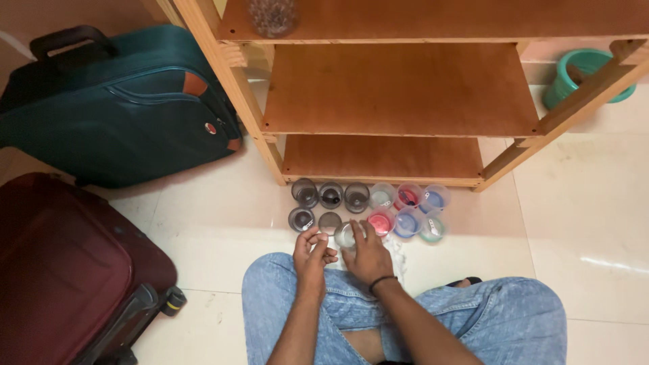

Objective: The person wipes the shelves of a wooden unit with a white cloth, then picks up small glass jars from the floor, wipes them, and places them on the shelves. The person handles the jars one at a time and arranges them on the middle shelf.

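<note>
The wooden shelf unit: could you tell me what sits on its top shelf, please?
On the wooden shelf unit, a clear jar of dark contents; its upper part is cut off.

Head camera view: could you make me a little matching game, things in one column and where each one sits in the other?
Things
1. teal suitcase
2. maroon suitcase
3. green bucket
4. small round containers

Places
A. on the floor in front of the wooden shelf's lowest board
B. upper left, leaning beside the shelf
C. upper right, behind the shelf's leg
D. lower left, by the person's knee

Pairs: 1-B, 2-D, 3-C, 4-A. The right hand touches a clear container; the left hand is next to it.
</note>
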